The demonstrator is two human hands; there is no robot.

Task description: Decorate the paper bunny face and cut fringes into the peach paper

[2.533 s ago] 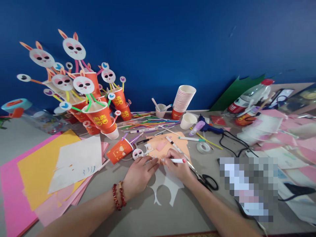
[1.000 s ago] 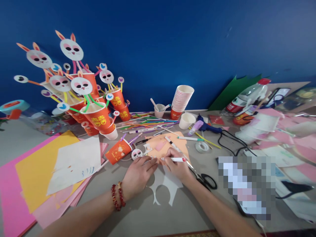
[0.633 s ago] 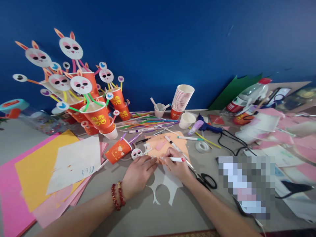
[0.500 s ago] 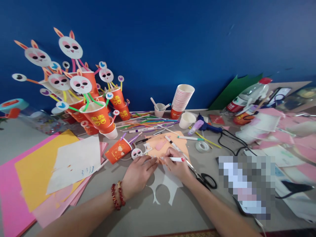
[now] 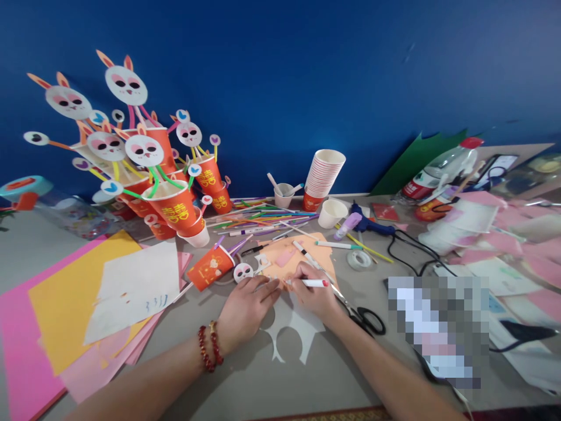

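Note:
My right hand [image 5: 313,295] grips a white marker [image 5: 314,283] with a red end, its tip pointing left toward the fingertips of my other hand. My left hand [image 5: 248,304] lies palm down with fingers stretched out on the work surface. What is under those fingertips is hardly visible. Below both hands is a white paper scrap [image 5: 309,330] with round pieces cut from it. A small round rabbit face [image 5: 243,272] sits just beyond my left fingers. Orange paper [image 5: 322,248] lies behind my hands, and black-handled scissors [image 5: 370,321] rest beside my right wrist.
Red cups [image 5: 173,213] with straw-mounted rabbit faces stand at the left, above coloured paper sheets [image 5: 52,316]. One red cup [image 5: 210,268] lies tipped. Straws [image 5: 258,219], stacked cups [image 5: 325,175], a blue glue gun [image 5: 372,224] and tape [image 5: 359,260] sit farther back.

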